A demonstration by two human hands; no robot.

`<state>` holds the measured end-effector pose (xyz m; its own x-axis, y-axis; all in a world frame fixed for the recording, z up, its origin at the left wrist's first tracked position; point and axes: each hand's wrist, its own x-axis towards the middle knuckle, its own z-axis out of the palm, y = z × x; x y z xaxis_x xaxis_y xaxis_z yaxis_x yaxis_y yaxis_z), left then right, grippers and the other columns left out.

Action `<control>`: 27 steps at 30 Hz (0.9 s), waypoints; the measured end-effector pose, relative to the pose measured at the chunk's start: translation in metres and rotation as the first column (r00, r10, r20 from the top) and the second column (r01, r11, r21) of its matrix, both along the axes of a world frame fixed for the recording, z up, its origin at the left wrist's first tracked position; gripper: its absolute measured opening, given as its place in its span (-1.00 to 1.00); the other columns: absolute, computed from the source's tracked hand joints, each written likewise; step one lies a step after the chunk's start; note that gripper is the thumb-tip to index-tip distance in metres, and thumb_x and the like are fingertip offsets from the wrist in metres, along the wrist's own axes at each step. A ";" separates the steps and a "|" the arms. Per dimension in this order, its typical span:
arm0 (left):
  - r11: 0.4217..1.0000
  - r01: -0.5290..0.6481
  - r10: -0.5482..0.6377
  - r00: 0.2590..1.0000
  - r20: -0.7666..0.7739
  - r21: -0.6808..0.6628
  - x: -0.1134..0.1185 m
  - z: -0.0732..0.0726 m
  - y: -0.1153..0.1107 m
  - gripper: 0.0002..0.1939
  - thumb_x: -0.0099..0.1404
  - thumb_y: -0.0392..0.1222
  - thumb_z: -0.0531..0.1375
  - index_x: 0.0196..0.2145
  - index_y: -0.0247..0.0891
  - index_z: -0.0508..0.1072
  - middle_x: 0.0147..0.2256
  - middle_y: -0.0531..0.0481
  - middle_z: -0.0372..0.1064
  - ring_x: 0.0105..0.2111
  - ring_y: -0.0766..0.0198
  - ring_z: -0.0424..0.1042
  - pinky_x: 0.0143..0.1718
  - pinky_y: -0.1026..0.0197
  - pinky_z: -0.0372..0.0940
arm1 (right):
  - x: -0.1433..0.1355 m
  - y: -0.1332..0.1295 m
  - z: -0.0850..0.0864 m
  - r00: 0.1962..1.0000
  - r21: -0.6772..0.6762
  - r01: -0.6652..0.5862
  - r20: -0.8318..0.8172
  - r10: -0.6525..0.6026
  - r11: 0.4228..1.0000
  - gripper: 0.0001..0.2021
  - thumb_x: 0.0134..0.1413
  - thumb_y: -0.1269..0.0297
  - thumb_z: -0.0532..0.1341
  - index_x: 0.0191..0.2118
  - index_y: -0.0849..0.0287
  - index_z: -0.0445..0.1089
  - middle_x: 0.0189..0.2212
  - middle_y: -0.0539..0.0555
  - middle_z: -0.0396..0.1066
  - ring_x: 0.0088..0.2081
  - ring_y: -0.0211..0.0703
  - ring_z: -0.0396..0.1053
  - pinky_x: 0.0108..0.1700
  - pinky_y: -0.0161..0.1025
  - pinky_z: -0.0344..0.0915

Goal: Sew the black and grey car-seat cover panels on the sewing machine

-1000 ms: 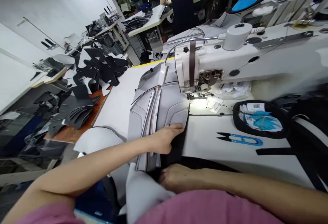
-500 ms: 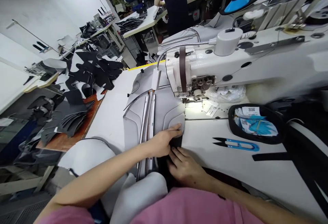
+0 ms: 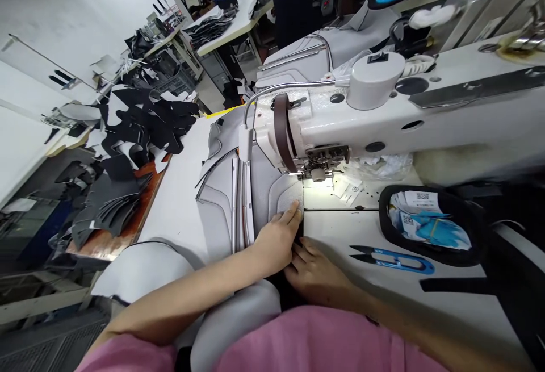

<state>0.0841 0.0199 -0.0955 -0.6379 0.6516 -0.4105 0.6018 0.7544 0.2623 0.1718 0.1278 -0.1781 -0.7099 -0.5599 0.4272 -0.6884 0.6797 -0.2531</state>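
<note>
A grey seat-cover panel (image 3: 266,174) with curved seams lies under the sewing machine (image 3: 313,128), its right edge beside the needle area. My left hand (image 3: 279,238) lies on this panel just in front of the presser foot (image 3: 301,178), fingers stretched forward and pressed flat. Close against it on the right, my right hand (image 3: 317,270) has bent fingers at the edge of a black fabric piece (image 3: 293,292), its thumb hidden. Long metal-like strips (image 3: 242,207) run along the panel left of my left hand. The machine's lamp lights the needle plate.
Blue thread snips (image 3: 392,259) and a black-rimmed holder of labels (image 3: 430,224) lie to the right. Black and grey cut pieces (image 3: 140,128) are heaped at the left. A person in dark clothing (image 3: 293,3) stands beyond the machine.
The grey panel and my left hand have moved slightly forward toward the needle. My right hand has drawn closer to the left. The view has shifted too.
</note>
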 end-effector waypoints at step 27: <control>0.990 0.138 -0.133 0.982 -0.132 0.027 -0.028 0.005 0.000 -0.34 0.09 -0.40 0.10 0.17 -0.37 0.14 0.07 -0.22 0.20 0.01 0.05 0.21 0.03 0.08 0.27 | -0.025 0.029 0.031 0.950 -0.060 0.021 0.313 -0.001 0.998 -0.80 -0.01 0.59 0.10 -0.32 0.23 0.41 -0.32 0.10 0.43 -0.21 -0.12 0.38 -0.07 -0.18 0.36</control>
